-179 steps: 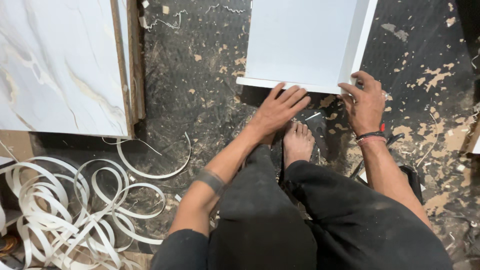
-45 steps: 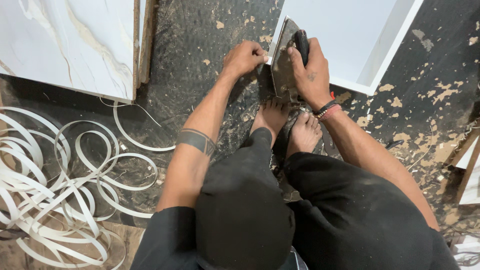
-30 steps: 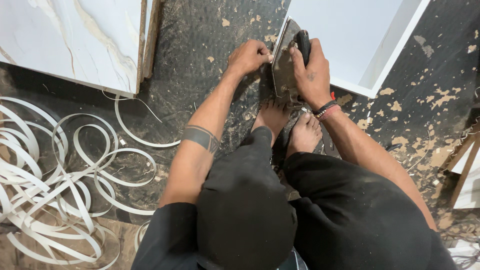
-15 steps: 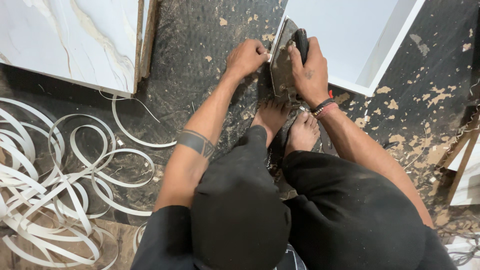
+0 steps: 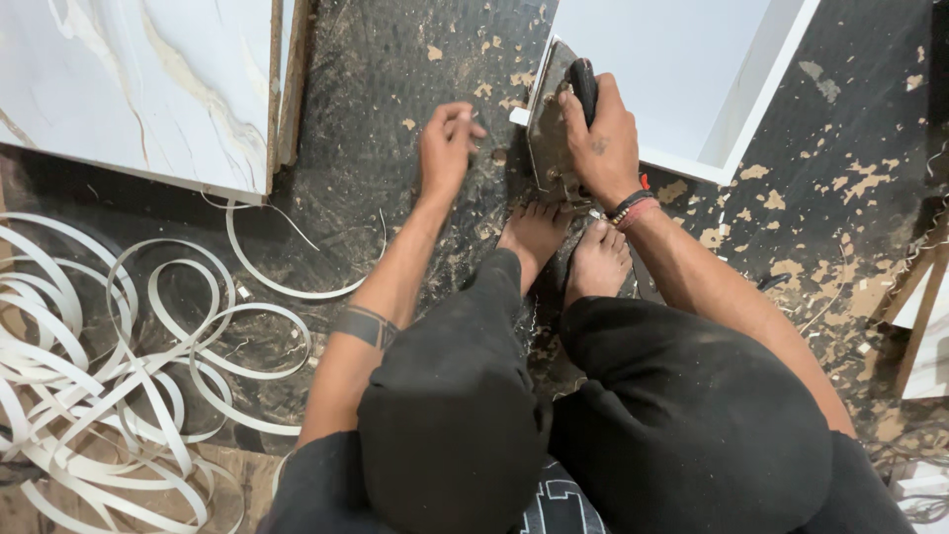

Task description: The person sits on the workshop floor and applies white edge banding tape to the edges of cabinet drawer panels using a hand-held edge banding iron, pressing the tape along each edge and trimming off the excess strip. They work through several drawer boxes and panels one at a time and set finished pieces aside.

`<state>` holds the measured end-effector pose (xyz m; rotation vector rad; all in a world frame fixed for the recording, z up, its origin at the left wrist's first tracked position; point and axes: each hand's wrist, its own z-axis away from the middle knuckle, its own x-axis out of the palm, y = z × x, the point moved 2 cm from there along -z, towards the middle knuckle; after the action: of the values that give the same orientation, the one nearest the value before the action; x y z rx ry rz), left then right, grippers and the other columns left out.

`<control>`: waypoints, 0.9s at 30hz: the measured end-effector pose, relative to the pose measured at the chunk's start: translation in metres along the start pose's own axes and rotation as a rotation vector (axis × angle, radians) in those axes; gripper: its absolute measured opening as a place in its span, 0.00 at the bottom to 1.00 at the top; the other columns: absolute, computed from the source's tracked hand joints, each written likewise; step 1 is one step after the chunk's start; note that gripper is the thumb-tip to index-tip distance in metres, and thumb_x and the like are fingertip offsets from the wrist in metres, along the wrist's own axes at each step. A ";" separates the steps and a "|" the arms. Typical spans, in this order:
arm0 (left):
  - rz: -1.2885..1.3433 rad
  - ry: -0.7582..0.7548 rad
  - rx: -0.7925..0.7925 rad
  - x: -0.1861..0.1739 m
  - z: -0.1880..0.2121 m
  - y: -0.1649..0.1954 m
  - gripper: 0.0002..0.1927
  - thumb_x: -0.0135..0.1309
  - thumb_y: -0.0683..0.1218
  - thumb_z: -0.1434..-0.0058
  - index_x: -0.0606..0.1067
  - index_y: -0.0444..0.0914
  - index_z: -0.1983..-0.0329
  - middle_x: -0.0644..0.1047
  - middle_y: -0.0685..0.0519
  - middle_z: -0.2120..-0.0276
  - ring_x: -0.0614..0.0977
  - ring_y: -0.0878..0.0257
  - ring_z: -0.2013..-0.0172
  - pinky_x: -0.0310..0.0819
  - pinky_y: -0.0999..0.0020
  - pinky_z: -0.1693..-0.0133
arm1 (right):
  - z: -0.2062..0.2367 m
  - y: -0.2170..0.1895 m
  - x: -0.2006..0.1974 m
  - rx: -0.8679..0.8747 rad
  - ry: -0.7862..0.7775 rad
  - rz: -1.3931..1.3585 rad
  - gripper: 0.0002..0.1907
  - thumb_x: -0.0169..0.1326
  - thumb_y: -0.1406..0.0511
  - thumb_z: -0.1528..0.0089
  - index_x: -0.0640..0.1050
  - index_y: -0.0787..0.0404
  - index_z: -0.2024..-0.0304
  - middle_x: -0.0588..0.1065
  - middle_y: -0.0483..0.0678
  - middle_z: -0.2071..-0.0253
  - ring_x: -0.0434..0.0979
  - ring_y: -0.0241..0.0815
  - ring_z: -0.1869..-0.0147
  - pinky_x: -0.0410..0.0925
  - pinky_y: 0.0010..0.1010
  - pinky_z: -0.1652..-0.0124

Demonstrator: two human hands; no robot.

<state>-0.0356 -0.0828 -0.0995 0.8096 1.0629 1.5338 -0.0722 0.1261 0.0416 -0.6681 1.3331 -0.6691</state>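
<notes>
My right hand (image 5: 605, 138) grips the black handle of an old flat iron (image 5: 550, 138). The iron's dark soleplate stands on edge against the near left edge of a white box-shaped panel (image 5: 682, 69) lying on the floor. My left hand (image 5: 445, 148) hovers over the dark floor just left of the iron, apart from the panel. Its fingers are pinched together, and I cannot tell whether anything small sits between them. I squat with my bare feet (image 5: 568, 252) right below the iron.
A marble-patterned board (image 5: 129, 79) lies at the upper left. Loose coils of white edge-band strip (image 5: 109, 386) spread over the left floor. Wood chips (image 5: 791, 267) litter the dark floor. A wooden frame piece (image 5: 919, 316) stands at the right edge.
My left hand has pulled away from the panel corner beside the iron and moved left. My right hand keeps the iron against the panel edge.
</notes>
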 end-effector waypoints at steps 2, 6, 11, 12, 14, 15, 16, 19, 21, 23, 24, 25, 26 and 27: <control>-0.183 -0.019 0.114 0.002 -0.002 0.014 0.11 0.53 0.48 0.32 0.78 0.41 0.49 0.84 0.50 0.63 0.84 0.58 0.67 0.75 0.62 0.66 | -0.001 0.000 0.001 0.035 -0.020 -0.002 0.17 0.53 0.57 0.29 0.68 0.65 0.56 0.77 0.58 0.72 0.80 0.60 0.67 0.69 0.46 0.66; -0.513 -0.116 0.278 0.018 -0.006 0.046 0.11 0.56 0.49 0.36 0.81 0.43 0.53 0.84 0.50 0.62 0.86 0.52 0.61 0.78 0.58 0.61 | -0.003 -0.002 0.000 0.029 -0.001 0.043 0.17 0.54 0.57 0.29 0.69 0.64 0.55 0.77 0.60 0.71 0.79 0.63 0.65 0.68 0.48 0.66; -0.646 -0.110 0.244 0.031 0.000 0.045 0.10 0.52 0.49 0.32 0.79 0.45 0.52 0.85 0.51 0.60 0.87 0.51 0.57 0.78 0.56 0.56 | -0.002 -0.004 0.000 0.047 -0.011 0.003 0.17 0.53 0.56 0.30 0.70 0.64 0.55 0.77 0.59 0.72 0.80 0.61 0.66 0.69 0.47 0.66; -0.562 -0.055 0.279 0.027 0.007 0.044 0.09 0.51 0.49 0.31 0.78 0.46 0.51 0.85 0.52 0.59 0.88 0.52 0.57 0.80 0.57 0.55 | -0.002 -0.004 0.000 0.041 -0.008 0.013 0.17 0.53 0.56 0.30 0.70 0.64 0.55 0.77 0.60 0.72 0.80 0.62 0.66 0.68 0.47 0.66; -0.348 0.031 0.165 0.010 0.022 0.041 0.13 0.47 0.50 0.31 0.74 0.45 0.46 0.85 0.52 0.57 0.89 0.52 0.59 0.84 0.58 0.58 | -0.002 -0.005 -0.001 0.026 -0.002 0.031 0.17 0.54 0.56 0.29 0.70 0.64 0.54 0.77 0.61 0.71 0.79 0.63 0.65 0.68 0.48 0.66; -0.219 0.061 0.021 -0.003 0.033 0.039 0.16 0.45 0.51 0.31 0.71 0.44 0.42 0.84 0.51 0.56 0.90 0.51 0.62 0.86 0.57 0.62 | -0.002 -0.005 -0.001 0.040 -0.014 0.017 0.17 0.53 0.56 0.29 0.70 0.64 0.54 0.76 0.60 0.71 0.80 0.63 0.66 0.68 0.47 0.66; -0.518 0.084 0.211 -0.016 0.047 0.045 0.25 0.50 0.51 0.34 0.66 0.33 0.39 0.82 0.42 0.55 0.86 0.42 0.64 0.81 0.49 0.64 | -0.002 -0.005 -0.001 0.057 -0.026 0.006 0.17 0.53 0.56 0.30 0.70 0.64 0.54 0.76 0.60 0.72 0.80 0.63 0.66 0.68 0.47 0.66; -1.195 -0.279 0.013 -0.027 0.094 0.038 0.23 0.47 0.51 0.26 0.67 0.32 0.35 0.83 0.36 0.64 0.85 0.42 0.67 0.79 0.46 0.63 | -0.001 -0.005 -0.001 0.070 -0.042 -0.012 0.18 0.53 0.56 0.30 0.69 0.64 0.53 0.76 0.61 0.72 0.79 0.64 0.65 0.68 0.48 0.65; -1.237 -0.314 0.288 0.010 0.109 0.029 0.20 0.47 0.49 0.31 0.70 0.36 0.39 0.82 0.41 0.59 0.84 0.45 0.60 0.76 0.48 0.57 | -0.001 -0.004 -0.001 0.034 -0.023 -0.012 0.18 0.53 0.56 0.30 0.69 0.65 0.53 0.76 0.63 0.70 0.78 0.67 0.63 0.68 0.50 0.64; -1.264 -0.355 0.553 0.064 0.124 0.012 0.18 0.47 0.47 0.36 0.73 0.41 0.43 0.81 0.45 0.55 0.82 0.49 0.54 0.73 0.51 0.50 | 0.000 -0.003 -0.001 -0.036 0.001 -0.004 0.18 0.54 0.56 0.29 0.69 0.66 0.53 0.76 0.65 0.66 0.77 0.70 0.59 0.67 0.52 0.62; -1.270 -0.367 0.692 0.083 0.128 0.002 0.17 0.47 0.45 0.38 0.74 0.43 0.46 0.81 0.47 0.53 0.81 0.51 0.51 0.71 0.52 0.46 | 0.000 -0.001 0.000 -0.030 -0.001 -0.007 0.18 0.54 0.56 0.29 0.69 0.66 0.53 0.76 0.65 0.66 0.77 0.70 0.59 0.67 0.52 0.62; -1.280 -0.379 0.671 0.095 0.126 -0.008 0.17 0.47 0.46 0.37 0.74 0.43 0.45 0.80 0.47 0.53 0.81 0.50 0.51 0.71 0.51 0.47 | 0.000 0.000 0.001 -0.033 0.001 -0.009 0.18 0.54 0.56 0.30 0.69 0.66 0.54 0.76 0.66 0.65 0.76 0.70 0.59 0.67 0.52 0.61; -1.290 -0.391 0.653 0.103 0.124 -0.016 0.17 0.47 0.47 0.37 0.74 0.43 0.45 0.80 0.47 0.53 0.81 0.50 0.52 0.71 0.50 0.48 | 0.000 0.002 0.001 -0.038 0.006 -0.011 0.19 0.54 0.56 0.30 0.68 0.66 0.54 0.76 0.66 0.65 0.76 0.71 0.59 0.67 0.53 0.60; -1.298 -0.412 0.630 0.106 0.123 -0.023 0.17 0.46 0.47 0.36 0.74 0.43 0.45 0.80 0.47 0.54 0.81 0.50 0.52 0.71 0.49 0.48 | -0.001 0.002 0.001 -0.024 0.001 -0.019 0.19 0.54 0.56 0.30 0.68 0.66 0.54 0.76 0.67 0.64 0.76 0.71 0.58 0.67 0.53 0.60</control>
<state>0.0611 0.0482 -0.0777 0.5596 1.3337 -0.0694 -0.0728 0.1267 0.0388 -0.7008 1.3392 -0.6700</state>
